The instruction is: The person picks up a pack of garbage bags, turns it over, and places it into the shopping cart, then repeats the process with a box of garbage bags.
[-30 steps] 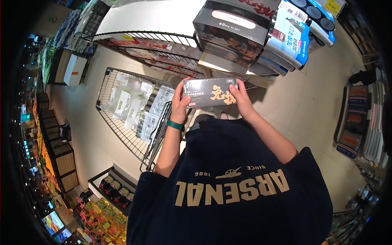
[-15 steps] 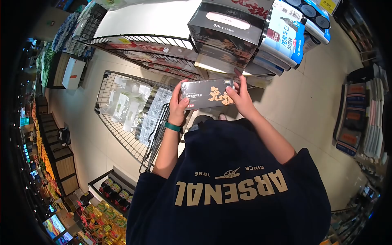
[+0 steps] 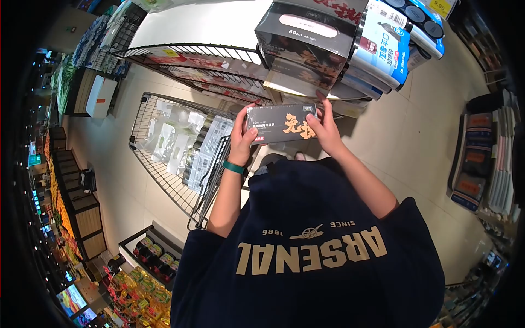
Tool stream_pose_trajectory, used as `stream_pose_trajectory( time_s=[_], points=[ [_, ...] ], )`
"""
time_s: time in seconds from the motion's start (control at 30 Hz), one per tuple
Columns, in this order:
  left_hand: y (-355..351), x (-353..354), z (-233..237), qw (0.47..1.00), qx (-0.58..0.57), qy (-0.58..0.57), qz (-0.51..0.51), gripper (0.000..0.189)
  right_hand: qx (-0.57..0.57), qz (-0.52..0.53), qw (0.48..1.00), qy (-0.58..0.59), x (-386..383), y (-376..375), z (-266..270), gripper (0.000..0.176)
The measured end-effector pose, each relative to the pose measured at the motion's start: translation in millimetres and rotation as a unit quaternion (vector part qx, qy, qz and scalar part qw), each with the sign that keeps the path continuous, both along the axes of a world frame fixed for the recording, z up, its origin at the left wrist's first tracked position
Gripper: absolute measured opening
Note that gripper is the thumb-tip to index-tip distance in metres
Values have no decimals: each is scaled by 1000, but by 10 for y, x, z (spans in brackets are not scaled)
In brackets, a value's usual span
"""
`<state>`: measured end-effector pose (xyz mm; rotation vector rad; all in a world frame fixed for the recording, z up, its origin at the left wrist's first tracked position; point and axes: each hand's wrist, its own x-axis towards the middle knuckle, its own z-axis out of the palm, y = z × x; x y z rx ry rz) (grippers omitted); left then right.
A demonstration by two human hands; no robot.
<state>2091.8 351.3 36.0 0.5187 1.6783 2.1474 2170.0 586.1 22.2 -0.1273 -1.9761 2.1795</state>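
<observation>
Between both hands is a black box of garbage bags (image 3: 273, 124), its front with large gold characters tilted up toward me. My left hand (image 3: 240, 139) grips the left end, thumb on the front face. At the other end, my right hand (image 3: 328, 131) holds the right side, with its thumb over the gold print. The fingers behind the box are mostly hidden. Just beyond it, matching black boxes (image 3: 303, 46) are stacked on a shelf. A green band (image 3: 233, 167) circles my left wrist.
A wire shopping cart (image 3: 164, 188) stands to my left, holding clear plastic packages (image 3: 178, 136). Blue-and-white bag packs (image 3: 380, 49) sit at the shelf's right end. Wire-fronted shelving (image 3: 208, 52) runs ahead left. Bottles of yellow oil (image 3: 136, 295) stand at lower left.
The box has shifted very slightly to the right in view, along with both hands. My grip on it stays the same.
</observation>
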Motion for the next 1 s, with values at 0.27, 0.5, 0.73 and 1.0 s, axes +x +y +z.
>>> stream_pose_trajectory(
  time_s=[0.27, 0.5, 0.73, 1.0],
  points=[
    [7, 22, 63, 1000, -2, 5, -10, 72, -12, 4, 1000, 7, -3, 4, -41, 69],
    [8, -4, 15, 1000, -1, 30, 0, 70, 2, -7, 1000, 2, -11, 16, -54, 71],
    [-4, 9, 61, 999, 18, -4, -29, 68, 6, -13, 1000, 14, -23, -1, -29, 70],
    [26, -12, 0, 999, -3, 54, 4, 69, 5, -16, 1000, 7, -23, 17, -64, 70]
  ],
)
